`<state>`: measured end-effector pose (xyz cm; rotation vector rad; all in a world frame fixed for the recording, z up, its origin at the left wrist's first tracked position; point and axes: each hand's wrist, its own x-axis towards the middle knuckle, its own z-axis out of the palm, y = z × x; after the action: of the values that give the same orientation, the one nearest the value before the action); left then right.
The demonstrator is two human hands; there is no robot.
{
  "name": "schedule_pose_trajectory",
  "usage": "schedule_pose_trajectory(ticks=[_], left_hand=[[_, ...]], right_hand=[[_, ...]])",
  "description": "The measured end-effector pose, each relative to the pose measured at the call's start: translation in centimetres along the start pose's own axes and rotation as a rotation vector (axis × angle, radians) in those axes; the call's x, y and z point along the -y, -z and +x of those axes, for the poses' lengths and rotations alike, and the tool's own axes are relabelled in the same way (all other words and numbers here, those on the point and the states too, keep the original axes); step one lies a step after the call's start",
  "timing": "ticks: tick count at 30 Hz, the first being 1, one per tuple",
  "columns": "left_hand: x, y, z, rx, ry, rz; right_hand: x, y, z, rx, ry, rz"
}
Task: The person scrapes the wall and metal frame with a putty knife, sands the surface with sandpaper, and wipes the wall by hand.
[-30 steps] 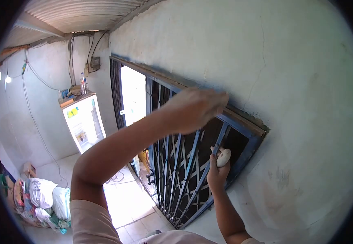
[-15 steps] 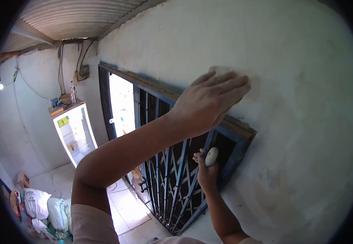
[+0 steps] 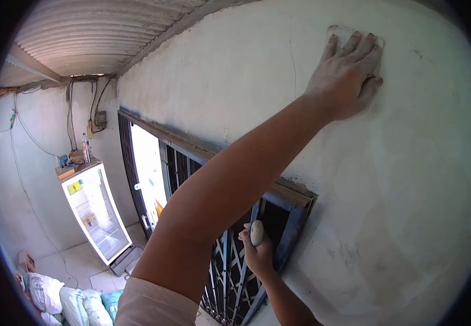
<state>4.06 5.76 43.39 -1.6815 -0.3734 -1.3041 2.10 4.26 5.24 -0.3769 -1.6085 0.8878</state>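
High on the plastered wall (image 3: 409,125), my left hand (image 3: 344,76) lies flat with its fingers spread. Under that palm is a thin, dusty sheet of sandpaper (image 3: 337,31), pressed to the plaster, its upper edge showing past the fingertips. Lower down, in front of the folding metal gate, my right hand (image 3: 260,258) is closed around an object with a pale, rounded end (image 3: 256,233). The rest of that object is hidden by the fingers.
The gate's frame (image 3: 295,217) and rough-edged lintel (image 3: 295,190) run below my left arm. Further left stand a glass-door display fridge (image 3: 95,212) and several stuffed sacks (image 3: 72,307). Corrugated roofing (image 3: 105,38) slopes overhead.
My left hand has slid up and to the right across the wall with the sheet. My right hand, still holding the pale object, appears slightly lower and further left as the view shifted.
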Motion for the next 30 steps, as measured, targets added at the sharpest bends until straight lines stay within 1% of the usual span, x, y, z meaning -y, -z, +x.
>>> schedule_pose_trajectory(ticks=[2, 5, 8, 11, 12, 15, 18, 21, 24, 27, 30], left_hand=[[0.8, 0.3, 0.0, 0.031, -0.014, -0.027], [2.3, 0.0, 0.5, 0.039, -0.085, -0.005], [4.5, 0.0, 1.6, -0.039, -0.111, 0.088], [7.0, 0.9, 3.2, 0.131, 0.076, -0.017], [7.6, 1.1, 3.3, 0.138, 0.069, 0.014], [9.2, 1.7, 3.7, 0.099, 0.064, -0.005], [10.5, 2.7, 3.5, 0.090, 0.103, -0.006], [12.2, 2.5, 3.4, 0.052, 0.155, 0.001], [13.5, 3.5, 2.6, 0.050, 0.203, -0.042], [16.2, 3.7, 2.1, 0.012, 0.289, -0.023], [18.3, 4.6, 0.4, -0.016, 0.336, -0.012]], right_hand=[[0.5, 0.0, -0.1, 0.006, -0.021, 0.007], [0.5, 0.0, -0.4, 0.000, -0.026, -0.026], [0.1, 0.1, -0.2, 0.008, 0.004, -0.059], [0.2, 0.1, -0.4, 0.017, -0.029, -0.076], [0.4, 0.1, -0.4, 0.019, -0.047, -0.077], [0.5, 0.1, -0.4, 0.023, -0.004, -0.061], [0.5, 0.0, -0.4, 0.018, -0.001, -0.051], [0.9, 0.1, -0.5, 0.033, -0.058, -0.018], [0.8, 0.0, -0.5, 0.025, -0.036, -0.025], [0.5, 0.0, -0.4, 0.019, -0.006, -0.017], [1.3, 0.0, -0.4, 0.025, -0.064, -0.010]])
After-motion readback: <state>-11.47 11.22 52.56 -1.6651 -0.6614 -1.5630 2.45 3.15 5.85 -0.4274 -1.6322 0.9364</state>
